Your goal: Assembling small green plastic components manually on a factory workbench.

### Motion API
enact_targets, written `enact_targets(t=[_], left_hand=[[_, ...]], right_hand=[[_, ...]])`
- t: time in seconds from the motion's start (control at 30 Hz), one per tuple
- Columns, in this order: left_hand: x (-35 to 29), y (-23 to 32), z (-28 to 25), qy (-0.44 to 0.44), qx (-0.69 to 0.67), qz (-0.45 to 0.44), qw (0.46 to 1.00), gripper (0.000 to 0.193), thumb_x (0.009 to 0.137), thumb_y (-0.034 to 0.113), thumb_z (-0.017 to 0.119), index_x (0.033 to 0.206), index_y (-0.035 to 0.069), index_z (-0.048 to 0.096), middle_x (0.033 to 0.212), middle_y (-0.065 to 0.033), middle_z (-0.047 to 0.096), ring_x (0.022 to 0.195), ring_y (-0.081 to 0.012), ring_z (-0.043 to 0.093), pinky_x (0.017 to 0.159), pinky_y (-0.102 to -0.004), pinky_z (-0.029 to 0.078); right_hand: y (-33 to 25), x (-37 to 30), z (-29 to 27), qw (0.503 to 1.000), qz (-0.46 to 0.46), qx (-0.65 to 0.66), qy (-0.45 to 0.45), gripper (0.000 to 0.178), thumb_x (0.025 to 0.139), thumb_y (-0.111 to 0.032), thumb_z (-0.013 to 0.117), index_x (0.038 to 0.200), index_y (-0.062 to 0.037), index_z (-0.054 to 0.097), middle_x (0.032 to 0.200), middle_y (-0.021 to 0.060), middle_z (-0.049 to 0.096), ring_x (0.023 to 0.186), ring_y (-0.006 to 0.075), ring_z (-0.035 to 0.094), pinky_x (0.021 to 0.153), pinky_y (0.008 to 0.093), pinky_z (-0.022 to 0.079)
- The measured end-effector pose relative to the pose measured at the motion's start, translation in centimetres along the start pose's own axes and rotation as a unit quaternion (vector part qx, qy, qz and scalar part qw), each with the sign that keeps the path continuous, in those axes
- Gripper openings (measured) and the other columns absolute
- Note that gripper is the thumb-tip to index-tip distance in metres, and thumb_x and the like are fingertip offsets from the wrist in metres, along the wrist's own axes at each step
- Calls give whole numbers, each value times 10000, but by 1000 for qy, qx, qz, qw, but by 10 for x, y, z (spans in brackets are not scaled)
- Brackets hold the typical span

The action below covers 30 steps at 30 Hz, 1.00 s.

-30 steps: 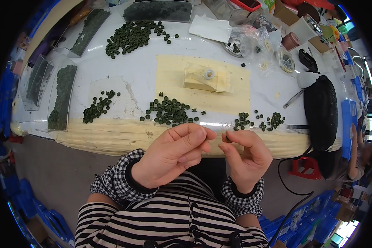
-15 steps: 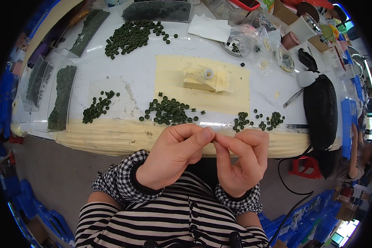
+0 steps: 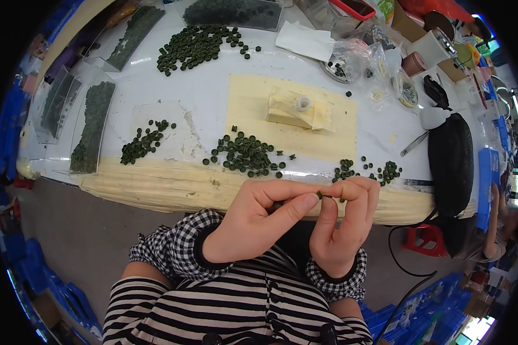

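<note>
Just off the table's front edge, my left hand [image 3: 262, 215] and my right hand [image 3: 346, 224] meet fingertip to fingertip. Both are closed in a pinch. Between them shows a tiny dark green piece [image 3: 321, 196], like the small toothed discs on the table; the fingers cover most of it, and I cannot tell whether it is one part or two. Beyond my left hand lies a pile of small dark green toothed discs [image 3: 247, 154]. A smaller group of such discs [image 3: 344, 171] lies beyond my right hand.
At the left stand clear boxes [image 3: 92, 126] of green parts. A larger disc pile [image 3: 193, 49] lies at the back. A pale block [image 3: 296, 109] sits on a yellow sheet [image 3: 242, 98]. Right: a black cushion-like thing [image 3: 452, 161], tweezers [image 3: 413, 144], plastic bags [image 3: 377, 72].
Both hands have shifted slightly right together, still pinched. The dark green piece now shows between the fingertips. The table scene has shifted slightly right in view.
</note>
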<state>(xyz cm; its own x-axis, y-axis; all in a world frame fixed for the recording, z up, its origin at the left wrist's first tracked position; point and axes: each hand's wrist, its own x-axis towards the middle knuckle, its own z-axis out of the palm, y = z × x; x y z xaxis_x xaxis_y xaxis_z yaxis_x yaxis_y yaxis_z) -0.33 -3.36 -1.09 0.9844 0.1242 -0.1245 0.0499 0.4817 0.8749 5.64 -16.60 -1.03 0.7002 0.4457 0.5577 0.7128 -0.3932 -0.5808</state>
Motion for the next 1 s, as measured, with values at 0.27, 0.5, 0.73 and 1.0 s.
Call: enact_targets(t=[0.27,0.5,0.73,1.0], left_hand=[[-2,-4,-8,6,54,41,998,157,858,26,645,1008,-15,660,660,73,439,606,3,382,593,-154,378],[-1,0,-10,30,65,44,997,117,865,42,643,969,-7,668,708,59,516,616,1,376,563,-158,317],[2,-4,-10,36,59,55,996,141,860,53,656,988,-3,670,579,124,372,543,21,290,509,-154,257],[3,-4,-8,51,52,55,996,122,860,59,661,963,-6,665,577,130,349,542,21,282,512,-151,252]], right_hand=[[-3,-1,1,998,9,57,24,143,758,58,606,883,-8,583,822,113,510,756,246,499,660,311,420],[4,-6,5,936,142,319,49,159,726,80,697,860,11,646,820,82,577,766,155,529,684,246,420],[7,-7,9,916,162,364,38,161,750,88,678,893,21,647,859,76,594,801,150,538,718,244,422],[4,-10,8,912,178,367,40,170,773,88,661,933,29,658,885,83,601,825,143,543,742,237,420]])
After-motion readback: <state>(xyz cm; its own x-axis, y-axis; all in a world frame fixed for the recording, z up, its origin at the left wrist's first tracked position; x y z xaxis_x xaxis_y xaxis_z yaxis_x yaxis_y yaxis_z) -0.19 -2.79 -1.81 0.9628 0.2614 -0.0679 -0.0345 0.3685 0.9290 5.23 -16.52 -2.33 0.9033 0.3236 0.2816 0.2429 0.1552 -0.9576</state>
